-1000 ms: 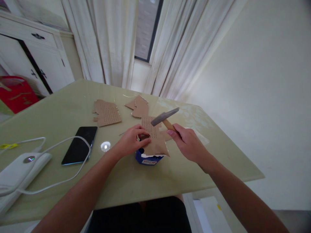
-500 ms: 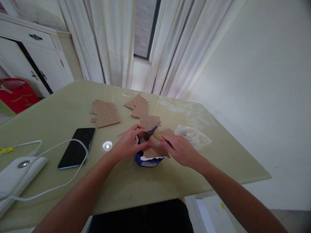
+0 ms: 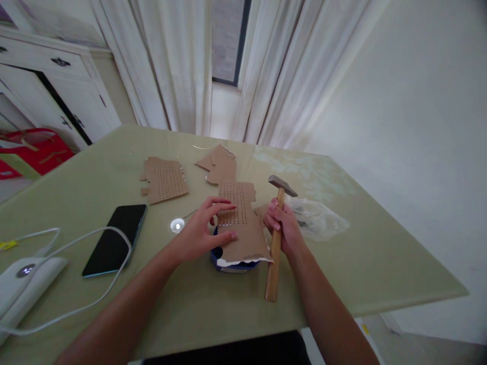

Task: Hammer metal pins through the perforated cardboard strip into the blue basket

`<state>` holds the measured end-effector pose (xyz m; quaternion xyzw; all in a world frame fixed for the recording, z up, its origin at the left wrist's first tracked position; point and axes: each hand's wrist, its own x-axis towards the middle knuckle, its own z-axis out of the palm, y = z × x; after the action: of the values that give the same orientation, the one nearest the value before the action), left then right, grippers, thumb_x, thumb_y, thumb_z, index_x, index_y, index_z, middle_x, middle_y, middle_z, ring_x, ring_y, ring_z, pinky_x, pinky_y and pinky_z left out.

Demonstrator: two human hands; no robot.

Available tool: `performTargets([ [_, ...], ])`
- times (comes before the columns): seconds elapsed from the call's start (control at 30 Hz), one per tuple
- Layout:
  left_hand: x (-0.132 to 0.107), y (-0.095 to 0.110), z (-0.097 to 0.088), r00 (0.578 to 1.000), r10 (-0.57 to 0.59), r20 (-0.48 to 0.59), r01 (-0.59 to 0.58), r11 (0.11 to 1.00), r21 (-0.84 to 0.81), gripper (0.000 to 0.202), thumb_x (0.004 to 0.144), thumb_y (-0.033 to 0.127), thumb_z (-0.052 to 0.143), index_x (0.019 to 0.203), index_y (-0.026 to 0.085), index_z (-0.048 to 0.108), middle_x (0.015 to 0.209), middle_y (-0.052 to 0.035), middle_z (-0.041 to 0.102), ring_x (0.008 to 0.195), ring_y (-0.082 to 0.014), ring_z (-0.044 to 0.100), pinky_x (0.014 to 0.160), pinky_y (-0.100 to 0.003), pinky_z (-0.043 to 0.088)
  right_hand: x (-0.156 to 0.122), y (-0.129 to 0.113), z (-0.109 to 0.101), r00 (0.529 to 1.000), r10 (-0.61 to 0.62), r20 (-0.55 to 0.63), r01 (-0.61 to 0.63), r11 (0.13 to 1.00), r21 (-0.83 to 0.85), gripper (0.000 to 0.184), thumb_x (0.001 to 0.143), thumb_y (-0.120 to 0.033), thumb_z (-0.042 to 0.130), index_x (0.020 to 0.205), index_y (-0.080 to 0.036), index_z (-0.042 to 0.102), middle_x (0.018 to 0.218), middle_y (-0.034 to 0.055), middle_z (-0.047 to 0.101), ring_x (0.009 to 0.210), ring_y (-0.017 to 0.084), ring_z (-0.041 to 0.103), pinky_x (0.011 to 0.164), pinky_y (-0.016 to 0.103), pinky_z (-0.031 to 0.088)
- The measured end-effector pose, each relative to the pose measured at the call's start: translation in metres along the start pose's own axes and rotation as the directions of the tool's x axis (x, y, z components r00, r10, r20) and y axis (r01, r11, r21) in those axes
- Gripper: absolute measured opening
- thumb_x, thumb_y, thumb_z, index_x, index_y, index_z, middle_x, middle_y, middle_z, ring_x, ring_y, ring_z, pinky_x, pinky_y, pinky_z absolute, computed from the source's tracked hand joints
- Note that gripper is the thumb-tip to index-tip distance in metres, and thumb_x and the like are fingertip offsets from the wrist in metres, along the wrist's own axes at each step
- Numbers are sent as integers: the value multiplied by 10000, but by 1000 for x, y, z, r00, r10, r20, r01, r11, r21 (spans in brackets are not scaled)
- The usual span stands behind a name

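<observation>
Left hand: the left hand [image 3: 201,225] has its fingers spread and parted from the thumb, gripping nothing that shows; fingertips and thumb lie over the left side of the card, though how firmly they press cannot be told.
Right hand: the right hand [image 3: 283,225] has its fingers curled around the wooden handle of the hammer [image 3: 275,258].
Hammer: upright in view, its metal head just beyond the right fingers, the rest of its handle running back below them, beside the card's right edge.
Punched card: the perforated cardboard [image 3: 245,238] lies under the left fingertips and left of the right fingers; rows of holes fill its far part, a short row of bright spots sits between left fingers and thumb, and its near edge is torn white.
Blue holder: the blue container [image 3: 235,269] is beneath the card, nearer the wearer than the left thumb, mostly covered.
Beyond the left fingers: cardboard scraps [image 3: 223,170] straight ahead, a second punched card [image 3: 167,180] ahead and to the left.
Left of the left fingers: a small round white object [image 3: 177,225] near, a black phone [image 3: 116,238] farther off.
Right of the right fingers: a clear plastic bag [image 3: 325,220], just beside the knuckles.
</observation>
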<state>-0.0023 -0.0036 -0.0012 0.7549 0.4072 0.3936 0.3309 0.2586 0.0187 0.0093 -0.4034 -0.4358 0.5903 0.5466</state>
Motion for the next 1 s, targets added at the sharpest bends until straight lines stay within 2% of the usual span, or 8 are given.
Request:
performTargets([
  [0.17,-2,1,0,1000,-3,0,3,1000,-1,549,910,477,830,1410,326,664,1525,-109,545,1393,-309,590,1062,-436,586,-6,15,0,993,108,-51,-109,994,-6,614,677,-458,945,933,-273,419,599,-155,365,466,73,226,471,232,223],
  [0.3,-3,-1,-1,1000,2,-3,-2,1000,28,582,915,457,833,1449,352,626,1566,-97,507,1466,-312,527,1143,-458,547,-14,20,11,974,217,-66,-214,975,53,672,564,-365,1019,928,-257,464,739,-110,514,557,84,446,536,229,404],
  [0.5,-2,0,-6,998,-53,-19,53,999,-4,782,839,476,890,1535,357,553,1602,-109,485,1273,-264,629,912,-348,619,-20,24,15,963,265,-57,-263,964,39,671,567,-348,1030,962,-259,495,881,-58,609,724,146,601,654,278,525],
  [0.63,3,-13,-27,941,-220,-258,230,973,8,528,950,546,714,1379,243,660,1280,-120,728,868,-203,696,700,-324,593,-19,23,14,960,272,-64,-269,962,52,675,563,-341,1035,969,-258,502,897,-57,599,721,137,591,646,271,517],
  [0.7,3,-27,-41,880,-265,-394,372,901,224,344,943,534,699,1077,222,751,955,-83,781,703,-209,664,603,-318,522,-18,22,15,958,278,-72,-274,959,70,693,540,-332,1044,968,-256,505,914,-58,599,720,132,591,641,271,518],
  [0.77,1,-41,-52,885,-232,-403,420,772,478,269,908,502,722,894,234,751,822,-74,777,628,-233,645,578,-336,466,-18,21,16,955,286,-74,-279,956,92,711,510,-320,1054,961,-254,508,926,-60,607,723,129,597,646,274,525],
  [0.87,-2,-51,-58,886,-345,-311,463,611,642,218,915,433,674,851,238,746,884,-105,806,750,-315,727,646,-388,497,-18,20,17,953,295,-73,-287,952,105,717,493,-326,1061,953,-252,516,917,-60,623,720,132,606,651,281,530],
  [1.0,-2,-50,-51,861,-466,-203,456,533,713,216,945,313,542,897,219,730,1011,-151,796,1003,-374,748,839,-455,552,-19,20,17,954,291,-73,-283,953,105,695,501,-332,1063,948,-252,537,890,-61,632,715,139,605,649,287,520],
])
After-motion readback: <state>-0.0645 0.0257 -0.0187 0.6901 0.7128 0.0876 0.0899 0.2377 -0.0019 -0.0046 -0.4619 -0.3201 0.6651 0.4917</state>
